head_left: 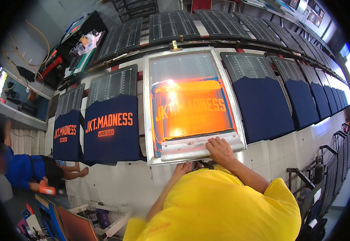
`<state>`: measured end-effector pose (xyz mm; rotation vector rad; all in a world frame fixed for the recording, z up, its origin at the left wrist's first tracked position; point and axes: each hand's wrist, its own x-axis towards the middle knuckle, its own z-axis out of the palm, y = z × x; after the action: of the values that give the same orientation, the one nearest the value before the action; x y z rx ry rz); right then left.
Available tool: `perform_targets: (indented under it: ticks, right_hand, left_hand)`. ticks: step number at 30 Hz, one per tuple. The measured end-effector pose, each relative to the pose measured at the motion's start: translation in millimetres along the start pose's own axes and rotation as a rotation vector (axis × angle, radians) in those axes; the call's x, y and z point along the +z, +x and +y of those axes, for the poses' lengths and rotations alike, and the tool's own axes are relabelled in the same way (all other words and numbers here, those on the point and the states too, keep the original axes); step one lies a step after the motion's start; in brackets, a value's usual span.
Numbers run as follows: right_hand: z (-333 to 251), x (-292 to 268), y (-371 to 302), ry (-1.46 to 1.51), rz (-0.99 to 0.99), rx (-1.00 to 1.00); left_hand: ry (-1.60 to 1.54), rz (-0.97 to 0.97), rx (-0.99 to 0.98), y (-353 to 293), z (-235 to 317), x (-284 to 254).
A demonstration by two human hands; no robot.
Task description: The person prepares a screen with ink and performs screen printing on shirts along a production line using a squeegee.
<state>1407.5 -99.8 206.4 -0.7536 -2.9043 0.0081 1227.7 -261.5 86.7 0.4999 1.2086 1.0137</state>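
A screen-printing frame with a metal rim lies over a board in front of me. Bright orange ink covers much of its mesh, and lettering shows through. Along the near end of the mesh rests a wide metal squeegee. My right hand is closed over the squeegee's right part, fingers on top. Just below the frame's near edge, my left hand has its fingers curled; what they hold, if anything, is hidden.
Left of the frame, dark blue shirts with orange print lie on boards. Plain dark blue shirts continue to the right. More black boards line the far side. A person in blue is at the left, holding an orange object.
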Motion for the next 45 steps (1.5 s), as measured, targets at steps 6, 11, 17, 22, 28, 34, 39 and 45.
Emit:
perform_targets:
  ticks: [6, 11, 17, 22, 28, 34, 39, 45]
  right_hand:
    - [-8.6, 1.6, -9.1, 0.082, -0.035, 0.05]
    - [-12.4, 4.8, -16.8, 0.13, -0.037, 0.066]
    - [-2.6, -0.5, -19.9, 0.283, 0.075, 0.114]
    - [63.6, -5.8, -31.9, 0.288, 0.343, 0.483]
    - [113.2, 24.0, -59.6, 0.329, 0.355, 0.841]
    - [127.9, 51.5, -53.3, 0.713, 0.462, 0.981]
    - [137.2, 69.2, -55.8, 0.772, 0.542, 1.043]
    - [133.4, 56.9, -48.4, 0.737, 0.587, 1.076]
  left_hand:
    - [-0.075, -0.198, -0.029, -2.7, 12.8, -5.7]
    - [0.019, -0.181, -0.102, -3.3, 14.9, -9.7]
    - [0.239, -0.092, -0.04, -5.7, 9.1, -6.9]
    - [0.63, -0.141, 0.11, -49.9, 62.4, -18.9]
    - [0.313, 0.645, 0.318, -63.1, 135.5, -66.7]
    - [1.124, 0.861, 0.458, -15.9, 83.9, -135.7]
    - [0.886, 0.776, 0.365, 3.6, 81.1, -144.9]
    - [0.826, 0.784, 0.339, -0.5, 85.6, -146.9]
